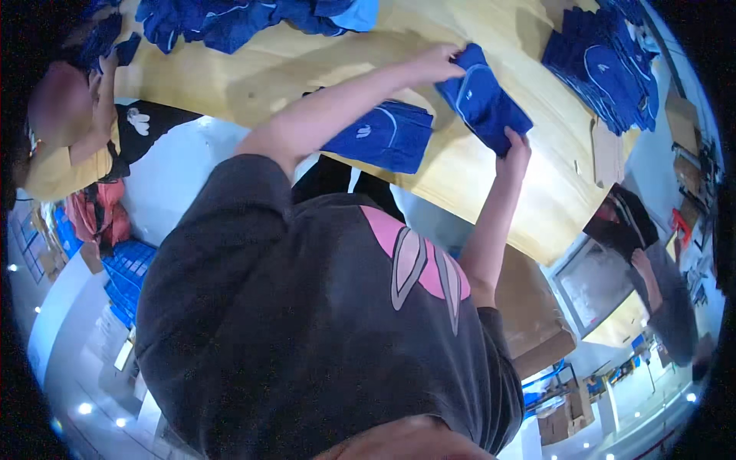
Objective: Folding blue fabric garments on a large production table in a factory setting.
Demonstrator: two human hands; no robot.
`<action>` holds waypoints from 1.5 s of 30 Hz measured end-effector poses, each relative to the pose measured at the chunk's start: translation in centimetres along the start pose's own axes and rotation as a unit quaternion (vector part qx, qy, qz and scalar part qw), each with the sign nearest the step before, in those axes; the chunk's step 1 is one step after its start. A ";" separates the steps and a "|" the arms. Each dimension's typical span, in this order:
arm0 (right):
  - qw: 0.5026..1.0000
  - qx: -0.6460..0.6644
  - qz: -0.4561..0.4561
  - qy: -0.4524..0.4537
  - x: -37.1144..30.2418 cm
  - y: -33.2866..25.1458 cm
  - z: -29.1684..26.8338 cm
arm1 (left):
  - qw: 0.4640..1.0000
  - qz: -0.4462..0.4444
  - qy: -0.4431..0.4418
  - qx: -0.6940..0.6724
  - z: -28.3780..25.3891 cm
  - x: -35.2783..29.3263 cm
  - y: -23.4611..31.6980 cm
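Your dark shirt [307,322] fills the foreground; your left hand [440,64] and right hand [515,152], fingers closed, grip opposite ends of a folded blue garment [486,100] over the surface [529,218], near a blue pile [402,138].

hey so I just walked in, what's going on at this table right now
A person is holding a folded navy garment with light piping over the tan table, left hand on its far end, right hand on its near end. A folded navy stack lies by the left forearm, and a larger navy pile sits to the right. At left, a co-worker handles dark blue cloth.
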State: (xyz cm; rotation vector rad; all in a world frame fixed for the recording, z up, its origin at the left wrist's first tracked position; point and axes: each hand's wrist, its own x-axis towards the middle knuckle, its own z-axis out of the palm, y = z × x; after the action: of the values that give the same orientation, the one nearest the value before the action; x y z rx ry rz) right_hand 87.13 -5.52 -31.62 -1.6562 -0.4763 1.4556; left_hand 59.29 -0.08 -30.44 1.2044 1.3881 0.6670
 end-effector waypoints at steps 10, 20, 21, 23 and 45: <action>0.964 -0.113 0.009 -0.242 -14.8 1.2 8.0 | 0.981 -0.062 0.076 -0.169 -14.3 -25.3 -4.9; 0.828 -0.478 -0.180 -0.231 -8.8 -2.0 17.2 | 0.963 -0.027 0.209 -0.166 -14.3 -24.5 -15.7; 0.817 -0.465 -0.241 -0.242 -7.2 -2.2 19.7 | 0.963 -0.032 0.227 -0.142 -15.0 -24.0 -15.9; 0.797 -0.409 -0.335 -0.293 -4.8 -1.6 26.9 | 0.958 -0.046 0.268 -0.091 -16.7 -23.2 -16.5; 0.914 0.016 -0.003 -0.406 -14.0 -11.4 28.7 | 0.879 0.374 0.290 0.054 -18.9 -14.9 6.6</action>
State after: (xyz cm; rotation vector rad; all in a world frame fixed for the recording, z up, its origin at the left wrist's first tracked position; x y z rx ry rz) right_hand 59.57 0.29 -12.74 -0.9486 -0.8928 2.1060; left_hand 41.06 -7.17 -14.92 1.7370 1.4186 1.6173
